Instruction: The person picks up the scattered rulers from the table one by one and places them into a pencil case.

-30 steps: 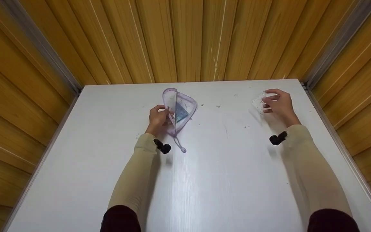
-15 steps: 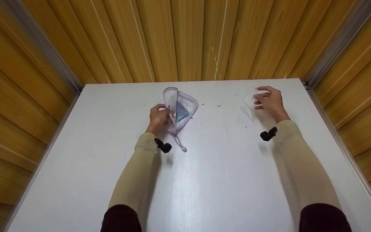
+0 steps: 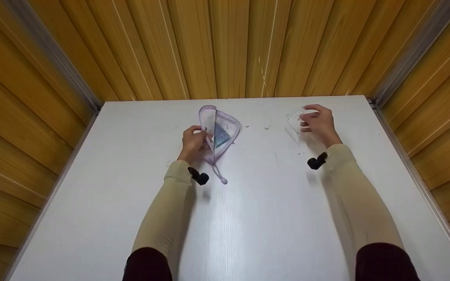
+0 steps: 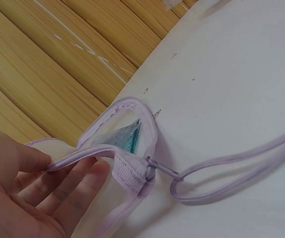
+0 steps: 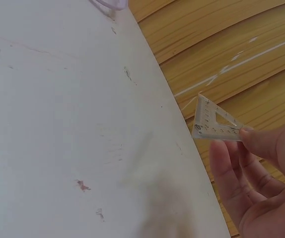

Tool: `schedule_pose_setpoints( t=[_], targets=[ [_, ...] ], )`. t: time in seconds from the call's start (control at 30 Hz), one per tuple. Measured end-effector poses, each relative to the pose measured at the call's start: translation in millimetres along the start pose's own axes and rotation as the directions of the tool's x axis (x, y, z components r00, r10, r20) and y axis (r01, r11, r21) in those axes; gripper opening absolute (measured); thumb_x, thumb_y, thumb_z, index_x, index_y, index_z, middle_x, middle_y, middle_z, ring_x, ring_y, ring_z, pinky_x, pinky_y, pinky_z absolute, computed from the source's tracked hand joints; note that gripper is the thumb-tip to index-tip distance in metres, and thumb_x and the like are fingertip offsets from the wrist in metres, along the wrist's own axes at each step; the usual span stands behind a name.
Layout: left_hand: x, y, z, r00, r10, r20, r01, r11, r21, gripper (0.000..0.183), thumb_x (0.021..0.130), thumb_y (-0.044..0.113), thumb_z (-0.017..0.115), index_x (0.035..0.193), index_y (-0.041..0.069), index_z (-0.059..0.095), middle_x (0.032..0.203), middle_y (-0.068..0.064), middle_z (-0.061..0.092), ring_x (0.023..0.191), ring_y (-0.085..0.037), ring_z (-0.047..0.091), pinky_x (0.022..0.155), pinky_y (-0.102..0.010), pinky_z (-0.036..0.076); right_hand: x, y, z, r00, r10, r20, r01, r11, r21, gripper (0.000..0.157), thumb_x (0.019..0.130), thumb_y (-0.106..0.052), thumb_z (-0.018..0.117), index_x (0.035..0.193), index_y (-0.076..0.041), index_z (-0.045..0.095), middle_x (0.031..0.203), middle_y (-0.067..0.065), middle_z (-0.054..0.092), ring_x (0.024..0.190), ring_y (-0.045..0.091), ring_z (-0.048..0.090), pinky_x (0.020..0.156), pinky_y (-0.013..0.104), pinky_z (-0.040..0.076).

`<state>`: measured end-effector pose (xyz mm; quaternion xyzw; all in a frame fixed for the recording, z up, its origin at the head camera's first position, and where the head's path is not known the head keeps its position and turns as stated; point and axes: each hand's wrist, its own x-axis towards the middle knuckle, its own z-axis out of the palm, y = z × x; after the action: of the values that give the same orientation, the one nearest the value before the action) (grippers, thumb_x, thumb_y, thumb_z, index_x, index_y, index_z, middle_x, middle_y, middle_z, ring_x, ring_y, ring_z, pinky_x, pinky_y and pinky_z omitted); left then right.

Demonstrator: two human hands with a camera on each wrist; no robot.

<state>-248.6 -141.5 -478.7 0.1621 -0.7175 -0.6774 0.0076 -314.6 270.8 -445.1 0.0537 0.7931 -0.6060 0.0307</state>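
My left hand (image 3: 193, 144) pinches the edge of a clear zip pouch (image 3: 231, 121) with lilac trim, its mouth spread apart. Inside the pouch lies a teal-edged, bluish triangular piece (image 3: 221, 136), seen through the clear side. From the pouch's zipper a lilac pull loop (image 4: 222, 158) hangs over the tabletop. At the right, my right hand (image 3: 320, 123) holds a clear set square (image 3: 295, 120) between thumb and fingers, above the table. The right wrist view shows the set square (image 5: 204, 121) with a triangular cutout and printed marks; its held corner is hidden by the thumb.
The white table (image 3: 256, 218) carries small scuffs and dark marks. Yellow wood-plank walls (image 3: 229, 50) stand behind it and at both sides, with grey metal posts at the corners. A small black camera (image 3: 317, 160) sits at each wrist.
My right hand has moved left with the set square, nearer the pouch. The left hand and the pouch have stayed nearly in place.
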Motion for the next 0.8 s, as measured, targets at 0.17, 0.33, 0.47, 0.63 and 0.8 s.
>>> schedule_pose_setpoints(
  t=[0.17,0.33,0.47,0.63,0.8],
  targets=[
    [1.1,-1.4,-0.6,1.0,0.008,0.002,-0.008,1.0,-0.005,0.025,0.097,0.006,0.059,0.121,0.001,0.065,0.1,-0.015,0.077,0.064,-0.016,0.067,0.067,-0.037,0.059,1.5,-1.1,9.7,1.0,-0.009,0.006,0.009,1.0,0.019,0.045,0.099,-0.011,0.068,0.142,-0.007,0.055,0.117,0.017,0.069,0.089,0.022,0.071,0.074,0.035,0.061],
    [1.0,-1.8,-0.9,1.0,0.008,0.002,-0.008,1.0,0.025,0.03,0.097,0.008,0.058,0.125,-0.001,0.064,0.098,-0.012,0.077,0.067,-0.016,0.066,0.066,-0.035,0.057,2.9,-2.9,20.9,1.0,-0.001,0.015,0.001,1.0,0.024,0.043,0.099,-0.011,0.068,0.14,-0.009,0.056,0.117,0.016,0.069,0.088,0.021,0.071,0.076,0.037,0.061],
    [0.1,-1.8,-0.9,1.0,0.008,0.001,-0.008,0.999,0.041,0.032,0.097,0.008,0.058,0.127,-0.001,0.063,0.097,-0.011,0.076,0.067,-0.016,0.065,0.064,-0.033,0.055,4.0,-4.7,30.4,1.0,0.013,0.022,-0.013,1.0,0.021,0.041,0.1,-0.013,0.068,0.139,-0.011,0.057,0.119,0.015,0.068,0.091,0.022,0.071,0.08,0.04,0.06],
    [-0.1,-1.8,0.0,1.0,0.008,-0.001,-0.008,0.999,0.036,0.03,0.097,0.008,0.06,0.126,-0.001,0.064,0.096,-0.011,0.076,0.067,-0.016,0.065,0.062,-0.031,0.055,5.1,-7.5,42.3,0.999,0.019,0.04,-0.019,1.0,0.02,0.041,0.1,-0.014,0.067,0.14,-0.012,0.056,0.121,0.015,0.067,0.094,0.023,0.07,0.082,0.041,0.06],
    [0.3,-2.5,0.0,1.0,0.011,0.002,-0.011,1.0,0.017,0.032,0.097,0.008,0.06,0.127,-0.002,0.063,0.096,-0.012,0.076,0.066,-0.015,0.066,0.061,-0.03,0.057,7.1,-9.1,53.9,0.999,0.005,0.043,-0.006,0.999,0.031,0.04,0.099,-0.011,0.068,0.138,-0.011,0.057,0.118,0.016,0.068,0.089,0.021,0.071,0.077,0.037,0.061]
  ],
)
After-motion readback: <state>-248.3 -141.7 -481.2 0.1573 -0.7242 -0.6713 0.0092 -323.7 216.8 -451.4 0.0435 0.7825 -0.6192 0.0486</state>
